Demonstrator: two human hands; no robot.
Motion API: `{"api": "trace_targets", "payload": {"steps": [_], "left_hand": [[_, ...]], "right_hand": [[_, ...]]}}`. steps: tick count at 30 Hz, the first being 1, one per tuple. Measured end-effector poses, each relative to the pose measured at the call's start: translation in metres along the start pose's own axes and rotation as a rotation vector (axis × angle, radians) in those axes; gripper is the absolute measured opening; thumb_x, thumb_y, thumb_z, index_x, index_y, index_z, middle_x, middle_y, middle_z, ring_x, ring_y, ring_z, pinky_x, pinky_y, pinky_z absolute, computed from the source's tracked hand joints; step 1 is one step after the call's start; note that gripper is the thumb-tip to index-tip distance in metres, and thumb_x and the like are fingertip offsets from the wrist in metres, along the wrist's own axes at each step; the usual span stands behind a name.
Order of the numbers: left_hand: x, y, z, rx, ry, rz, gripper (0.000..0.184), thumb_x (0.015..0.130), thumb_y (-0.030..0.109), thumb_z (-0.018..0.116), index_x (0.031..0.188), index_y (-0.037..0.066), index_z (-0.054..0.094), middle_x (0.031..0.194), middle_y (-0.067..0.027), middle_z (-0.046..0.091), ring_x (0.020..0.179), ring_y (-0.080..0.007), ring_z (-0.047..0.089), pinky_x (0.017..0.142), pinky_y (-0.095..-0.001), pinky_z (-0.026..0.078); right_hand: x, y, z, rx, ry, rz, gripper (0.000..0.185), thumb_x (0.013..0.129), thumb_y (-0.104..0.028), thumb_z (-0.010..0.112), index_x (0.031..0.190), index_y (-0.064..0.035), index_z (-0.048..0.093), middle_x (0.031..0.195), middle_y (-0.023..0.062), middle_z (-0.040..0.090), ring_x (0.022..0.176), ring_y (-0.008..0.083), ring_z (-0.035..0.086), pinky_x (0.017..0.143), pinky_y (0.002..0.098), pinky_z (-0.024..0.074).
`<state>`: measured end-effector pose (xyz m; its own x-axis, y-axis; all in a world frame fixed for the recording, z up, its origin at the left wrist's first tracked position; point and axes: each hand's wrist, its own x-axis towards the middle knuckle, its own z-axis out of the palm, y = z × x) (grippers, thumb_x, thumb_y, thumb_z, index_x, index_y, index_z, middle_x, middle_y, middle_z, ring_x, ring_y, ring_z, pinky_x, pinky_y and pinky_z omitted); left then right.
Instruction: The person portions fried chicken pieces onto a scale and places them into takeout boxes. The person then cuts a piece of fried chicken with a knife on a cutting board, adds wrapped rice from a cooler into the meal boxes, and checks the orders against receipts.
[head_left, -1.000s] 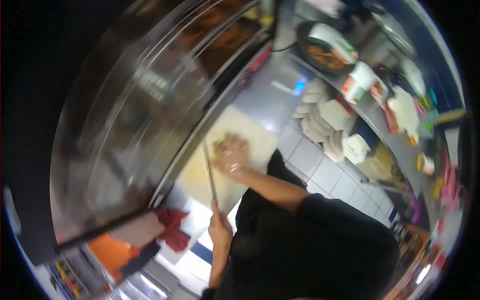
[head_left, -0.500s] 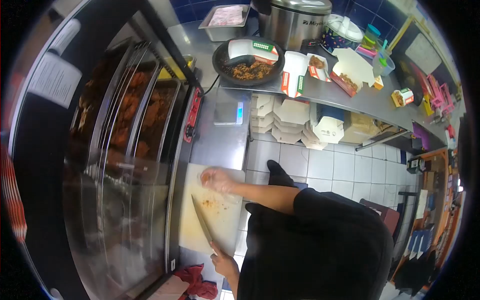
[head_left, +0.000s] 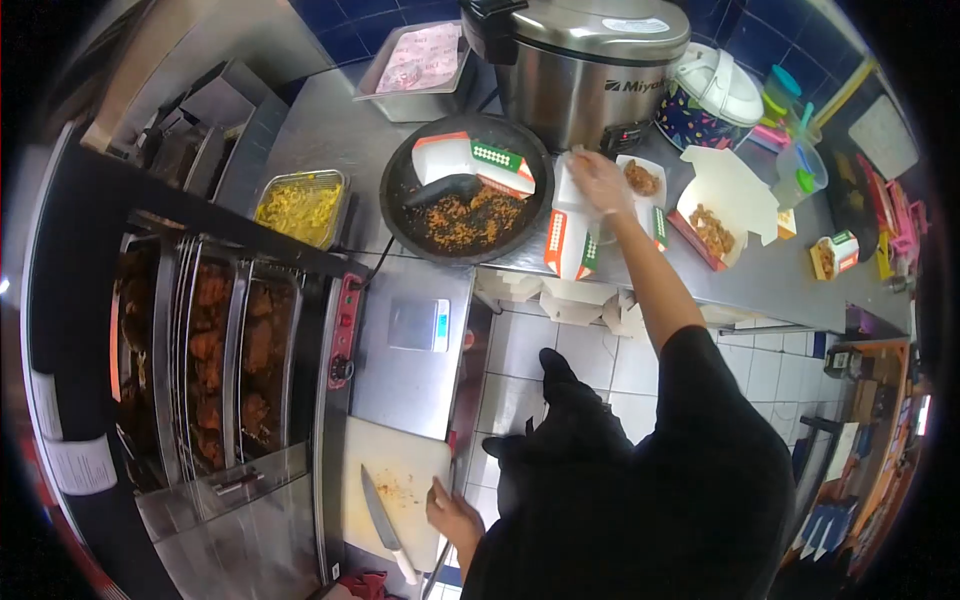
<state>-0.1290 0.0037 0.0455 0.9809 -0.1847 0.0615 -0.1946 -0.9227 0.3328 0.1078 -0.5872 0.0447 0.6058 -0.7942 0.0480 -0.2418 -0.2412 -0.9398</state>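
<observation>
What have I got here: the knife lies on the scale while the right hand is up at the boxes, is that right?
Not quite: the knife isn't on the scale. The head view shows it lying on the board. The rest stands: the right hand is up at the boxes.

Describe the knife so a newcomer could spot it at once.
Beside the food warmer lies a pale cutting board. On it, near the left hand, is the knife: among scattered brown crumbs, it alone has a long blade and whitish handle.
</observation>
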Motion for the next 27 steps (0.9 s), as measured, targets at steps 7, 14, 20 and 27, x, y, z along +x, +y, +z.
{"api": "trace_targets", "payload": {"steps": [7,14,20,27], "left_hand": [[0.025,0.077,0.02,-0.093,-0.006,-0.124,0.044,0.096,0.004,0.055,0.139,-0.001,0.049,0.122,-0.0294,0.058,0.109,-0.046,0.058,0.094,-0.0505,0.046],[0.041,0.09,-0.004,-0.239,-0.037,-0.41,0.047,0.094,0.011,0.062,0.139,0.002,0.052,0.065,-0.0138,0.06,0.071,-0.0372,0.058,0.083,-0.0492,0.045],[0.01,0.068,0.0,-0.355,-0.318,-0.381,0.064,0.086,0.009,0.063,0.147,0.009,0.044,0.117,-0.0284,0.064,0.115,-0.0437,0.059,0.102,-0.0498,0.045],[-0.103,-0.104,0.092,-0.218,-0.757,-0.588,0.053,0.091,0.028,0.066,0.136,0.001,0.055,0.124,-0.0286,0.063,0.116,-0.0424,0.061,0.102,-0.0455,0.047]], "right_hand": [[0.057,0.053,-0.008,-0.822,-0.23,-0.66,0.035,0.082,-0.035,0.069,0.096,-0.003,0.069,0.099,0.0205,0.07,0.095,0.0395,0.067,0.087,0.0488,0.0525],[0.018,-0.049,-0.041,-0.454,-0.195,-0.191,0.051,0.099,-0.05,0.054,0.106,-0.0015,0.069,0.1,0.0146,0.071,0.097,0.0298,0.066,0.085,0.0425,0.0513],[-0.122,-0.142,-0.049,0.142,-0.434,-0.095,0.023,0.099,-0.024,0.061,0.098,-0.0026,0.07,0.083,-0.0008,0.058,0.074,0.0078,0.051,0.067,0.0238,0.0419],[-0.311,-0.059,-0.051,0.512,-0.841,0.31,0.017,0.093,-0.016,0.071,0.097,-0.0001,0.07,0.093,0.0064,0.067,0.069,0.0095,0.058,0.059,0.0224,0.0461]]}}
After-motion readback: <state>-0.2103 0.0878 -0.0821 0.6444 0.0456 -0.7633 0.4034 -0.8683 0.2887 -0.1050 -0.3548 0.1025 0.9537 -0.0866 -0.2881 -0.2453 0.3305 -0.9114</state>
